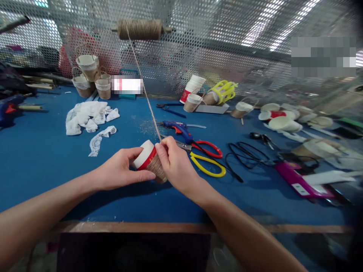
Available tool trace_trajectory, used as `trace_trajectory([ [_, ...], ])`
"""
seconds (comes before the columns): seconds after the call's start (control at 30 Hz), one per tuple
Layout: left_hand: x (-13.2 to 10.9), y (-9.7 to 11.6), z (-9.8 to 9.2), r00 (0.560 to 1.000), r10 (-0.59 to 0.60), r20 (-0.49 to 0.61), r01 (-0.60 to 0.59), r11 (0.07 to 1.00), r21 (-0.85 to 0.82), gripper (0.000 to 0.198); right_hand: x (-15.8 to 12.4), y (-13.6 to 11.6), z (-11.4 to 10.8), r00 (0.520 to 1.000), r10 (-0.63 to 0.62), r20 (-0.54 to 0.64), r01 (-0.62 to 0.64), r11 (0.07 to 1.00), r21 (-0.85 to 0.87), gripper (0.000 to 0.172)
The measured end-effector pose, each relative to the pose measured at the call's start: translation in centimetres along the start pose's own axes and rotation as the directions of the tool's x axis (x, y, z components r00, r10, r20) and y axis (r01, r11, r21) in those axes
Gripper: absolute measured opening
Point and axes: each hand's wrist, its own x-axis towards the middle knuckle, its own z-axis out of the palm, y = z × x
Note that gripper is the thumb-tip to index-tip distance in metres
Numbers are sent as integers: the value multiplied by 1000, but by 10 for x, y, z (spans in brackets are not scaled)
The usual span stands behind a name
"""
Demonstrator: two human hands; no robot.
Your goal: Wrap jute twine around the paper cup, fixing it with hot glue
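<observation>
My left hand [121, 170] grips a paper cup [146, 156] around its white and red part, thumb along the near side. The cup lies tilted above the blue table, and its lower part is wrapped in rows of brown twine [157, 169]. My right hand [177, 166] is closed at the cup's wrapped side, thumb and forefinger pinching the twine. From that pinch a taut strand [144, 88] runs up to a twine spool [140, 29] mounted on the mesh. The cup's far side is hidden behind my right hand.
Just beyond my hands lie a blue glue gun [181, 130] and scissors with red and yellow handles [208, 172]. White lace [85, 115] is heaped at left. Twine-wrapped cups [85, 77] stand at the back. A black cable [246, 155] and purple box [297, 179] lie right.
</observation>
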Motion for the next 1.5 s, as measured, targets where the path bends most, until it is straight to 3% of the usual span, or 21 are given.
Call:
trace_trajectory([
  [0.3, 2, -4, 6, 994, -112, -9, 106, 962, -253, 21, -7, -2, 12, 986, -168, 5, 162, 945, -285, 24],
  [0.7, 3, -5, 8, 983, -169, -72, 143, 950, -276, 13, -8, 0, 19, 930, -363, -64, 307, 860, -409, 27],
  [0.83, 2, -6, 9, 980, -178, -88, 144, 942, -303, 12, -8, -1, 19, 928, -368, -64, 315, 863, -395, 26],
  [0.97, 4, -7, 9, 985, -153, -76, 117, 928, -354, 15, -3, 2, 12, 958, -278, -73, 255, 939, -232, 21],
  [1.17, 5, -10, 6, 987, -120, -105, 83, 949, -304, 25, 19, 27, -11, 969, -67, -240, 58, 997, -43, 24],
  [1.27, 4, -10, 4, 992, -56, -117, 34, 982, -185, 25, 32, 41, -24, 966, 46, -255, -79, 989, -122, 27],
  [1.4, 3, -8, 3, 993, 10, -120, -17, 998, -53, 24, 48, 57, -40, 934, 236, -268, -319, 888, -332, 27],
  [1.5, 4, -8, 2, 991, 17, -129, -15, 1000, 18, 24, 61, 71, -45, 915, 349, -203, -402, 829, -389, 26],
])
